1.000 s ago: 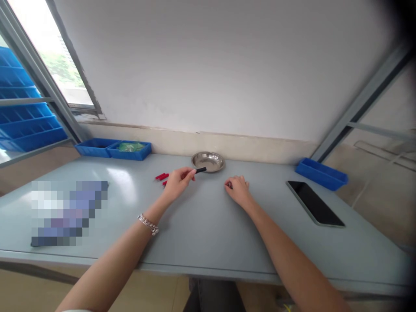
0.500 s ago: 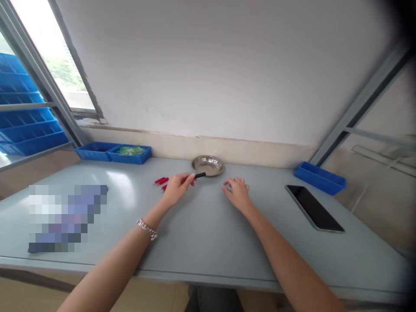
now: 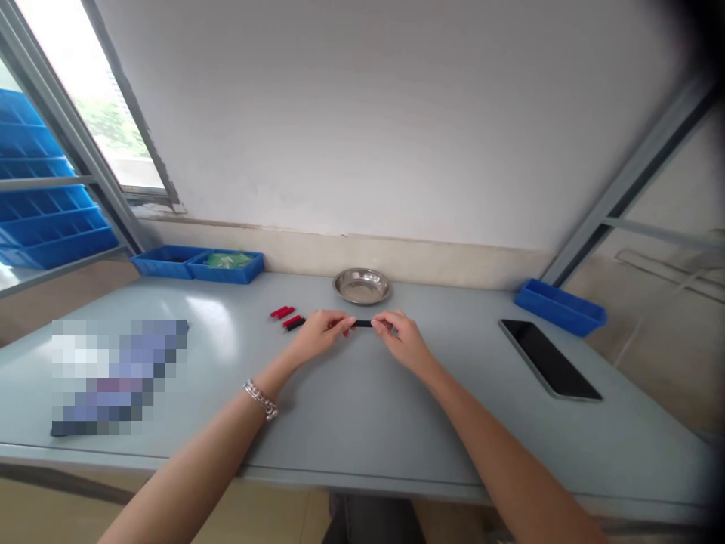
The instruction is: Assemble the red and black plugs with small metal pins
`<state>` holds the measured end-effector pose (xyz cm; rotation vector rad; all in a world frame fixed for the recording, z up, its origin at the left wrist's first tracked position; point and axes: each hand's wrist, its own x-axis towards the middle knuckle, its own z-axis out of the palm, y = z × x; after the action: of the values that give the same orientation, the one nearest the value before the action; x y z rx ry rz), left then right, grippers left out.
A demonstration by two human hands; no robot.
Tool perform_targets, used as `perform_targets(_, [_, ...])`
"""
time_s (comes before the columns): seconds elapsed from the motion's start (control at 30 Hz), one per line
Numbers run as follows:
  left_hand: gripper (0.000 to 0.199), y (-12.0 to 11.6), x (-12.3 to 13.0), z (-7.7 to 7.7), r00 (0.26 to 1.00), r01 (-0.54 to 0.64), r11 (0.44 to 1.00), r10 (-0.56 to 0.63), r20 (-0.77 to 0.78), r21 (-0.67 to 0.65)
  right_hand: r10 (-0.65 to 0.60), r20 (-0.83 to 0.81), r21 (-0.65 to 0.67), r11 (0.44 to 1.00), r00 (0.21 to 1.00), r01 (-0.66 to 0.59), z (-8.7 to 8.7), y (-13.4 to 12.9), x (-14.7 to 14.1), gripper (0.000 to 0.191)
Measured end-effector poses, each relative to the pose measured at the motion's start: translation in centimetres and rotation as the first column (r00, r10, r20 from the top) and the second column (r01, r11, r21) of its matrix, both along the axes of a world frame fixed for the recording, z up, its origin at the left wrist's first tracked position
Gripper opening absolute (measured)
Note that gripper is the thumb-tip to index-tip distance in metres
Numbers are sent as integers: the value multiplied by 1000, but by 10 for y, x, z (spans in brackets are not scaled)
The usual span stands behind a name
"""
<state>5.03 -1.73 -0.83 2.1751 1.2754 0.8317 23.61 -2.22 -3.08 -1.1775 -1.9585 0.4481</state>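
Note:
A short, slim black stick [image 3: 363,323], its exact kind too small to make out, lies level between my two hands. My left hand [image 3: 324,332] pinches its left end, and my right hand [image 3: 399,337] pinches the right end. Just behind the fingers stands a shallow round metal dish [image 3: 362,287]. Left of my left hand lie several small red pieces [image 3: 282,312] and a black piece [image 3: 294,324], with thin tips on some of them.
At the back left, one blue bin [image 3: 170,262] adjoins another blue bin [image 3: 226,270] with green packets. To the right are a phone-like black slab [image 3: 550,360] and a long blue bin [image 3: 559,306]. A blurred-out item [image 3: 118,378] lies on the left of the grey table [image 3: 362,431].
My right hand has moved left and taken hold of the black stick's free end. The stick has come lower and nearer to me, uncovering more of the dish.

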Motion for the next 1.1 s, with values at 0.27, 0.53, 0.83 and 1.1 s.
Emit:
perform_targets(0.27, [41, 1, -1, -2, 1000, 15, 1000, -15, -16, 3, 3, -58, -49, 999, 998, -6, -6, 2, -2, 17])
perform_targets(0.53, [30, -1, 2, -2, 1000, 20, 999, -19, -23, 25, 5, -52, -70, 997, 999, -8, -8, 3, -2, 15])
perform_targets(0.83, [28, 17, -25, 1, 946, -278, 932, 308, -102, 233, -25, -75, 27, 999, 997, 27, -10, 6, 2, 14])
perform_targets(1.1, [28, 40, -85, -6, 622, -679, 634, 765, -170, 370, -39, -43, 53, 998, 998, 42, -13, 8, 5, 14])
